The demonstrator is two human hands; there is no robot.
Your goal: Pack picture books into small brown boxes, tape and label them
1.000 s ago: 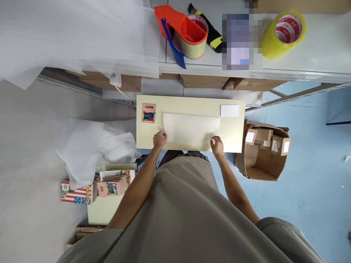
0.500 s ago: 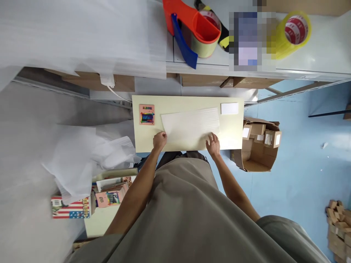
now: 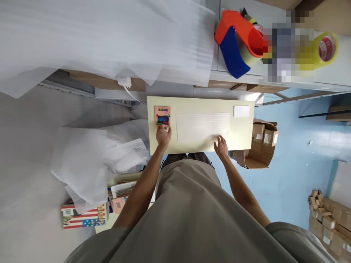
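Note:
A thin white foam-like sheet [image 3: 201, 123] lies flat on a pale yellow board [image 3: 189, 149] in front of me. On the board's left side is a small flat pink item [image 3: 162, 110] with a rainbow-framed picture; whether it is a booklet or a case I cannot tell. My left hand [image 3: 163, 136] is at its lower edge, fingers and thumb apart, the fingertips over that edge. Near the sheet's lower right edge rests my right hand [image 3: 221, 147], its fingers spread and holding nothing. A white card [image 3: 241, 111] lies on the board's right end.
Beyond the board, a shelf bears an orange-and-blue tape dispenser [image 3: 238, 44], a yellow tape roll [image 3: 327, 49] and large white sheeting [image 3: 109, 36]. An open cardboard box [image 3: 257, 157] stands right. At left are crumpled white sheets [image 3: 82, 164] and a flag-patterned item [image 3: 83, 216].
My left hand has left the sheet's lower left corner and reached up to the pink item. The sheet now lies straighter along the board. The whole view has shifted.

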